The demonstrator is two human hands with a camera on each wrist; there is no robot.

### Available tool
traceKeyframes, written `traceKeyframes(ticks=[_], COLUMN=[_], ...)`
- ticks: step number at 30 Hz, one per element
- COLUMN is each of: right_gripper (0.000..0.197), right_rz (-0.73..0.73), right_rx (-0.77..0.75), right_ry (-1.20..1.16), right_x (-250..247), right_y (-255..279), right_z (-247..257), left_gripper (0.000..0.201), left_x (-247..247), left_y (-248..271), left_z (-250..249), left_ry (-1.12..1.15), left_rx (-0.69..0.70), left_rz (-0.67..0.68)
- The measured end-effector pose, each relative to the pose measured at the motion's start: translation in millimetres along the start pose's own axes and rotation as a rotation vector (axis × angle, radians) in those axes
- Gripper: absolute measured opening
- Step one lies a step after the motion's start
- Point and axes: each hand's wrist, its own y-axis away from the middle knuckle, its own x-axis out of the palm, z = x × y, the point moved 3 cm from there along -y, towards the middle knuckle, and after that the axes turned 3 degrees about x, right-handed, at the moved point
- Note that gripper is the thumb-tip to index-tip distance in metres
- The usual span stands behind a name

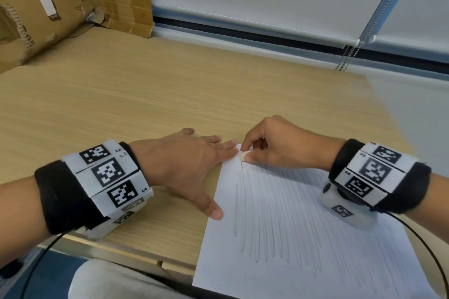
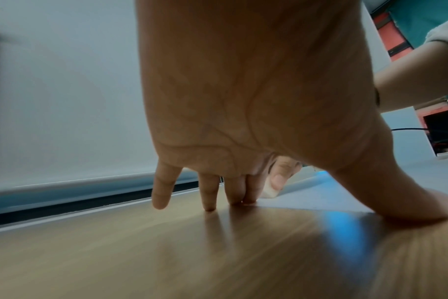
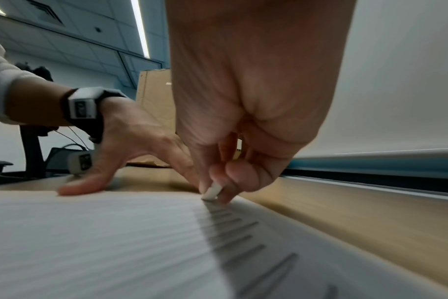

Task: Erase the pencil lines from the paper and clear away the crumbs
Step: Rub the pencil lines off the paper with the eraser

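Both hands meet at the paper [image 1: 303, 238]'s far corner: left hand [image 1: 184, 162] flat, right hand [image 1: 279, 145] pinching eraser [image 1: 242, 155].

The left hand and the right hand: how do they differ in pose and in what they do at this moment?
The left hand lies flat with straight, spread fingers; the right hand is curled. The left hand holds nothing and presses its thumb on the left edge of the paper; the right hand pinches a small white eraser against the far left corner, at the top of the pencil lines. Both touch the paper on the table, and both wrists wear marker bands.
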Motion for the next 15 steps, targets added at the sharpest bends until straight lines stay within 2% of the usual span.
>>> traceKeyframes(ticks=[4,9,13,15], right_gripper=[0.019,0.02,0.011,0.014], right_rz=[0.142,0.001,0.159,0.183], right_rx=[-0.076,0.006,-0.083,-0.074], right_ry=[0.017,0.147,0.141,0.161], right_x=[7.5,-2.2,9.5,6.2], right_y=[12.1,-3.1,11.2,10.6], right_z=[13.3,1.1,14.0,15.8], left_gripper=[0.127,0.126,0.126,0.125], left_x=[-0.9,-6.5,-6.7,-5.6], left_y=[-0.6,-0.3,-1.3,-1.8], left_z=[1.4,2.4,3.7,5.5], left_ry=[0.009,-0.029,-0.014,-0.008], left_rx=[0.011,0.007,0.014,0.008], left_rz=[0.014,0.034,0.031,0.035])
